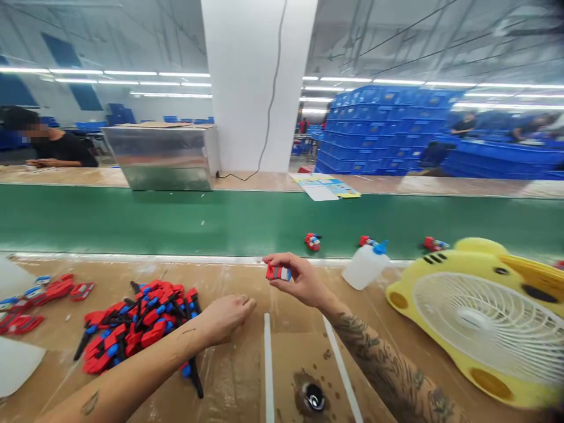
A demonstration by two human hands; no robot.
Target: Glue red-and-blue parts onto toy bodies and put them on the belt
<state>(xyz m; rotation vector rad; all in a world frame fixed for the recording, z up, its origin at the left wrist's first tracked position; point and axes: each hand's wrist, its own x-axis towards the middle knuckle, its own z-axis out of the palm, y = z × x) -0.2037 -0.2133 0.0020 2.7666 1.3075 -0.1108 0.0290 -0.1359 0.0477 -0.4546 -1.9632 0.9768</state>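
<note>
A green belt [132, 223] crosses behind the brown bench [240, 370]. On the bench, a large yellow fan [478, 320] lies at the right, and a pile of red, blue and black parts [154, 332] lies at the left. The 2 hands are apart from each other. The left hand [224, 317] is half curled beside the pile; whether it holds something, I cannot tell. The right hand [304, 282], near a white bottle [363, 267], clamps 1 red, grey and blue piece [277, 272] between thumb and fingers, before the belt. The step in hand seems to be handling this single piece; the next move probably calls for a steady pinch.
</note>
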